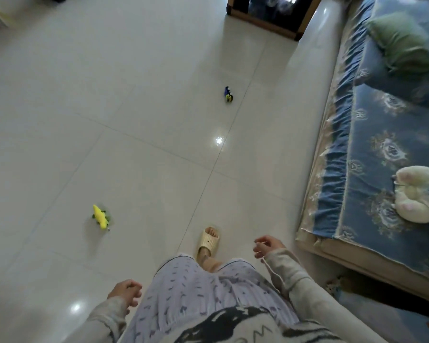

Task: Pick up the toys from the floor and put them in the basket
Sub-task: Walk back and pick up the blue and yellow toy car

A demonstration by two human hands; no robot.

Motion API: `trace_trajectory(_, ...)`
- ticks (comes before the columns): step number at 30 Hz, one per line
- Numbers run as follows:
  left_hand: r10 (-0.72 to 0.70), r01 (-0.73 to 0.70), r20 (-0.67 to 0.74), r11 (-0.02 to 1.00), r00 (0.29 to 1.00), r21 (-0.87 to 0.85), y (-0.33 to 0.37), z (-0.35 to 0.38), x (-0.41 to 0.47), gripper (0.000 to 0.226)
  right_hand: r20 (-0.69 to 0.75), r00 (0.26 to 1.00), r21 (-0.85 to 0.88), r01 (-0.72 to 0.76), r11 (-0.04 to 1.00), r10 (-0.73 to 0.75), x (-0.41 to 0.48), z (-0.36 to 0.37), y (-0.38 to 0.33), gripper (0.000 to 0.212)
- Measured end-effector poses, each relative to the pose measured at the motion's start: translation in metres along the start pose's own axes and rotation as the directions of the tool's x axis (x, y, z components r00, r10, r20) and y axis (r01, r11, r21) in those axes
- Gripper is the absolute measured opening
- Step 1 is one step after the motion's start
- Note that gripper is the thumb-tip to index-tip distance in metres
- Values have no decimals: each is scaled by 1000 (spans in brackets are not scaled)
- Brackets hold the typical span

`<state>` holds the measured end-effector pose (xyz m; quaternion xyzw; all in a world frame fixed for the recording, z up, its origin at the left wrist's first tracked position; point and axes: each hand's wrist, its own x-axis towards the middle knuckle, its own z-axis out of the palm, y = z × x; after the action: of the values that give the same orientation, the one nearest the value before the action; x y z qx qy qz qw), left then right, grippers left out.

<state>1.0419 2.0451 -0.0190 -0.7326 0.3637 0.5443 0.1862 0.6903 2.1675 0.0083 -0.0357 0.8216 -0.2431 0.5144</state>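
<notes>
- Your left hand (124, 292) is hanging low beside your patterned shorts (196, 290), fingers loosely curled inward and carrying nothing.
- Your right hand (266, 246) is reaching a little further forward than the left one, fingers half curled, also carrying nothing.
- Your foot in a cream slipper (208, 241) is stepping out just to the left of your right hand, on the pale tiled floor (134, 107).
- Ahead of your left hand and slightly to its left, a yellow-and-green toy (100, 217) is lying on the floor, well apart from both hands.
- Far ahead of your right hand, and a little to its left, a small blue-and-yellow toy (228, 94) is sitting on the floor next to a tile seam.
- To the right of your right hand, a bed (372, 169) with a blue patterned cover is running along the room.
- On that bed, a cream plush toy (417, 194) is resting ahead and to the right of your right hand, and a green pillow (401, 43) is lying much further up.
</notes>
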Motion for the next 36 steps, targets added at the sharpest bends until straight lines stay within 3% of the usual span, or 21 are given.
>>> trace_trajectory(4, -1, 1, 10, 1000, 1000, -1, 63, -2, 10, 17, 43, 998, -98, 39, 994, -35, 34, -23, -63, 28)
trace_trajectory(12, 9, -9, -9, 999, 1000, 31, 207, -12, 42, 19, 28, 999, -75, 18, 997, -16, 105, -55, -152, 19)
trace_trajectory(19, 160, -159, 4, 982, 987, 98, 402, -34, 73, 13, -35, 998, -18, -58, 998, 57, 161, -93, -209, 6)
trace_trajectory(27, 345, -355, 86, 917, 935, 182, 607, -50, 59, 15, -85, 974, 112, -199, 974, 209, 213, -137, -291, 9)
trace_trajectory(32, 324, -336, 91, 922, 942, 193, 667, -48, 71, 16, -82, 976, 123, -192, 974, 203, 258, -157, -364, 11)
trace_trajectory(36, 228, -228, 27, 944, 973, 240, 678, -42, 90, 17, -29, 993, 47, -113, 992, 115, 313, -178, -436, 13)
